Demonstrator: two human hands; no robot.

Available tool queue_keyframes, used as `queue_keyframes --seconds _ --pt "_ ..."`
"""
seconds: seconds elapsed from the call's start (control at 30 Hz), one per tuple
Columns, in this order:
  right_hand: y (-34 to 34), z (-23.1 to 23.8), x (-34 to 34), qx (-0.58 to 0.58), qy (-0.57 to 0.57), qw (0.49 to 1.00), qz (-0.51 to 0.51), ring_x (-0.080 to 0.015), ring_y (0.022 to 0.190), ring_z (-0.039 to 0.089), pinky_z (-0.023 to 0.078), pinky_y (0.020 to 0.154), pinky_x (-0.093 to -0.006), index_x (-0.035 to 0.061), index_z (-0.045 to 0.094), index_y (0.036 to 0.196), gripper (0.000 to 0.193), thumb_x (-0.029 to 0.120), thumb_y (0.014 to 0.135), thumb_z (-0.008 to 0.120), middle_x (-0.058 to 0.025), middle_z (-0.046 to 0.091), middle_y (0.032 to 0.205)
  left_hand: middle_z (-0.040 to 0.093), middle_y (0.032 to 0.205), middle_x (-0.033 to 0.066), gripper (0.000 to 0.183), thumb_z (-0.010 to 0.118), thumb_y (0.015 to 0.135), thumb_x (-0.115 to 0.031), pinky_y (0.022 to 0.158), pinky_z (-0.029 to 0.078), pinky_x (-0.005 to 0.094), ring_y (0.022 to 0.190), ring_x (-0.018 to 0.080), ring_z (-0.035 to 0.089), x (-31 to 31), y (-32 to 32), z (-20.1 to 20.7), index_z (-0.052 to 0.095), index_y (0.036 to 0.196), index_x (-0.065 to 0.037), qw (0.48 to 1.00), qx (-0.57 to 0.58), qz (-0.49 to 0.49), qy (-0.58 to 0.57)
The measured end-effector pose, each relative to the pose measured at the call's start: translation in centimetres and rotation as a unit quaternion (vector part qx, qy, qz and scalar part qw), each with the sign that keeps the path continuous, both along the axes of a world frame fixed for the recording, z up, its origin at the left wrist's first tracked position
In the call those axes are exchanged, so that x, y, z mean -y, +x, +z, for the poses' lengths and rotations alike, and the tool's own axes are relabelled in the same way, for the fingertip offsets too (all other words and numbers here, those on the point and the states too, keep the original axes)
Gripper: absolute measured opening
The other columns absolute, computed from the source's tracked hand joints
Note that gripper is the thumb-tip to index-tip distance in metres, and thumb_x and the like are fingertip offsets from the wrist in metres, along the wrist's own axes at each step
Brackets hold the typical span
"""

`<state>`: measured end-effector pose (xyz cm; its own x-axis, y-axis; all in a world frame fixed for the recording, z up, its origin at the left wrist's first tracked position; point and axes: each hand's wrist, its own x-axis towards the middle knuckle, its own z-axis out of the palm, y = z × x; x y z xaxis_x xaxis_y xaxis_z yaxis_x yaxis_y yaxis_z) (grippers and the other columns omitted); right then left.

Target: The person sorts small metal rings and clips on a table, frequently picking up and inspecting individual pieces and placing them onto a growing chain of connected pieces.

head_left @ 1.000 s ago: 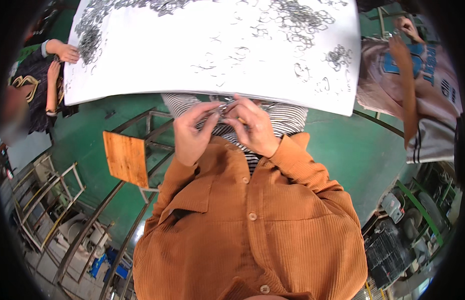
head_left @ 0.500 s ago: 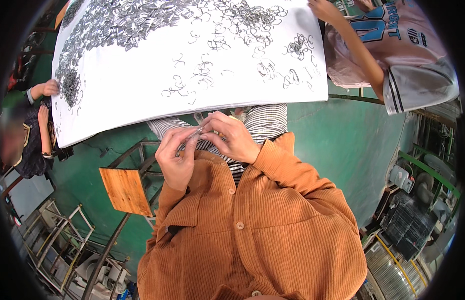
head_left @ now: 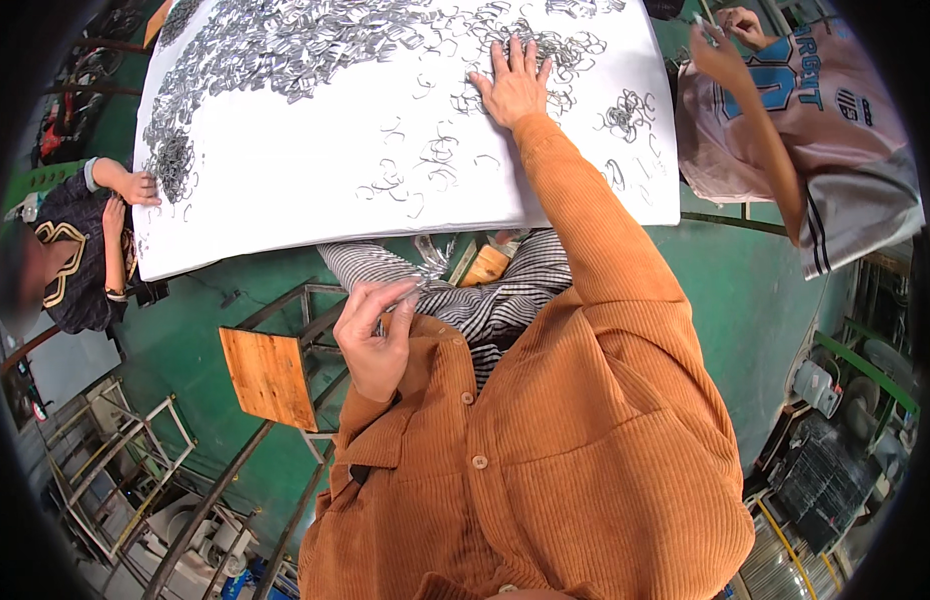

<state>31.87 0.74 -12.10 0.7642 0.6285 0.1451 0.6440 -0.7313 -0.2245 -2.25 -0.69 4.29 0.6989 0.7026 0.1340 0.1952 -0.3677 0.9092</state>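
My right hand (head_left: 517, 92) reaches far over the white table (head_left: 295, 165), palm down with its fingers spread. It rests at the near edge of a loose pile of thin, dark, curved pieces (head_left: 583, 45), like small open rings. Close to my body, above my lap, my left hand (head_left: 373, 340) is closed in a pinch. Between its thumb and fingertips is a small shiny piece (head_left: 422, 283), too small to make out exactly. Several scattered curved pieces (head_left: 441, 160) lie on the near part of the table.
A large heap of flat, shiny grey pieces (head_left: 305, 50) covers the table's far left. One co-worker's hand (head_left: 140, 188) is beside a small dark pile at the left edge; another co-worker's hands (head_left: 720, 55) are at the right. A wooden stool (head_left: 268, 378) stands to my left.
My right hand has left my left hand and stretched forward onto the pile of curved pieces. My left hand stays above my lap, still pinched. The right co-worker's hands have lifted off the table edge.
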Motion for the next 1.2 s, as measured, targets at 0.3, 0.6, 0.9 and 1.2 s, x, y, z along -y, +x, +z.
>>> queue_keyframes --seconds 0.3,0.6,0.9,1.2 --pt "-6.2 1.5 4.1 -0.011 0.003 0.967 0.256 -0.0316 0.146 0.013 0.005 0.117 -0.0536 0.0198 0.039 0.145 0.063 0.059 0.096 0.029 -0.0088 0.023 0.156 0.065 0.083 0.0095 0.022 0.068 0.075 0.012 0.066 0.049 0.0269 0.074 0.0177 0.062 -0.7 0.1 -0.6 0.07 0.094 0.0 1.0 -0.017 -0.007 -0.016" --pt "-5.9 1.4 3.7 -0.024 0.05 0.991 0.12 -0.0362 0.145 0.012 0.006 0.115 -0.0582 0.0158 0.038 0.145 0.064 0.056 0.096 0.035 -0.0144 0.021 0.156 0.06 0.094 0.0103 0.021 0.063 0.08 0.015 0.077 0.055 0.0237 0.087 0.0146 0.063 -0.9 0.3 -0.5 0.066 0.1 0.006 0.998 -0.033 -0.057 -0.021" --pt "-3.2 -0.4 -1.4 -0.014 0.046 0.998 0.046 -0.0388 0.145 0.009 0.004 0.114 -0.061 0.0185 0.033 0.148 0.068 0.061 0.094 0.034 -0.0145 0.017 0.157 0.062 0.092 0.0107 0.022 0.064 0.079 0.014 0.074 0.053 0.0248 0.084 0.0162 0.062 -1.4 0.2 -0.9 0.067 0.099 0.005 0.998 -0.02 -0.051 -0.025" --pt "-6.2 1.8 3.0 -0.053 0.025 0.994 0.09 -0.036 0.145 0.014 0.008 0.116 -0.0558 0.0159 0.036 0.146 0.065 0.057 0.095 0.037 -0.0134 0.023 0.156 0.065 0.085 0.0106 0.024 0.068 0.074 0.012 0.065 0.05 0.0265 0.075 0.0182 0.062 -1.3 0.9 -0.6 0.071 0.095 0.001 0.998 -0.003 -0.008 -0.063"
